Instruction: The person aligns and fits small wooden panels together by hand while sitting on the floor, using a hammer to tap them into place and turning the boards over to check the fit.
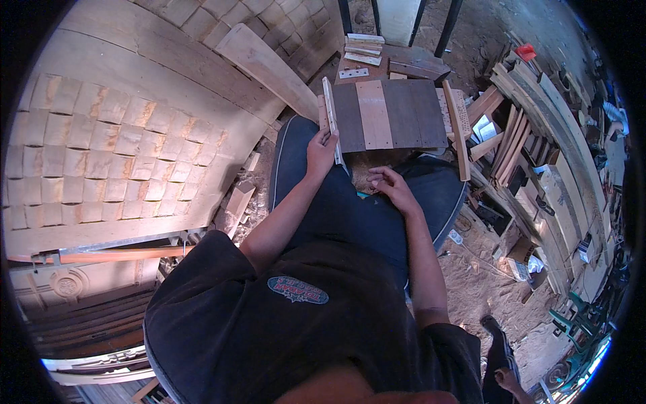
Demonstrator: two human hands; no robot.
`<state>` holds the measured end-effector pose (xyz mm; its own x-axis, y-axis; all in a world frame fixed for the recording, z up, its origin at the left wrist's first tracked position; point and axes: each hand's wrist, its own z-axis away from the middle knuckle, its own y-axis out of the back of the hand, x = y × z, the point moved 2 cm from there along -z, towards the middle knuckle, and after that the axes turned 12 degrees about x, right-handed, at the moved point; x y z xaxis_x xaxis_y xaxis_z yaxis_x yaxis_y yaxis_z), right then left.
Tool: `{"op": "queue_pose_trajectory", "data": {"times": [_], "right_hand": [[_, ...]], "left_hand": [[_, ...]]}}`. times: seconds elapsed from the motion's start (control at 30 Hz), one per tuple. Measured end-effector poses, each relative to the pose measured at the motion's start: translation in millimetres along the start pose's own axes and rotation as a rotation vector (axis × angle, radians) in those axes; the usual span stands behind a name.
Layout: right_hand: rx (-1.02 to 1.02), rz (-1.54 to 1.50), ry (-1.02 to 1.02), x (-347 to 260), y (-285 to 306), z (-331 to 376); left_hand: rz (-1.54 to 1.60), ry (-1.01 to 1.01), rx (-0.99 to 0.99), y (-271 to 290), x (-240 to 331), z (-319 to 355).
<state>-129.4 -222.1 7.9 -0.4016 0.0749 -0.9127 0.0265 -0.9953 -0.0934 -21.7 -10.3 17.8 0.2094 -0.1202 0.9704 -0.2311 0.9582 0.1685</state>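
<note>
A small slatted wooden panel lies before my knees, its boards dark brown except for one light board. Along its left edge stands a narrow wooden strip with a pale edge. My left hand is closed on the strip's near part, fingertips at its edge. A second wooden strip leans along the panel's right side. Over my lap, just short of the panel's near edge, my right hand is open, its fingers loosely bent and apart. A small green thing shows beside its fingers; its kind is unclear.
Short wood pieces lie on a board behind the panel. At left leans a large carved wooden panel, with a plank near it. Piled timber fills the right side. Another person's hand shows at lower right.
</note>
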Motion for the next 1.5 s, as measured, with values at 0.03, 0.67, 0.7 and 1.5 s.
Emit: {"op": "queue_pose_trajectory", "data": {"times": [0.03,0.67,0.7,1.5], "right_hand": [[-0.001,-0.014,0.006,1,1,0],[-0.015,0.002,0.009,3,1,-1],[-0.015,0.002,0.009,3,1,-1],[-0.024,-0.033,0.0,-1,-1,0]], "left_hand": [[0.002,-0.007,-0.002,-1,0,0],[0.041,-0.012,-0.017,-1,-1,2],[0.041,-0.013,-0.017,0,0,3],[0.006,-0.018,0.018,1,-2,2]]}}
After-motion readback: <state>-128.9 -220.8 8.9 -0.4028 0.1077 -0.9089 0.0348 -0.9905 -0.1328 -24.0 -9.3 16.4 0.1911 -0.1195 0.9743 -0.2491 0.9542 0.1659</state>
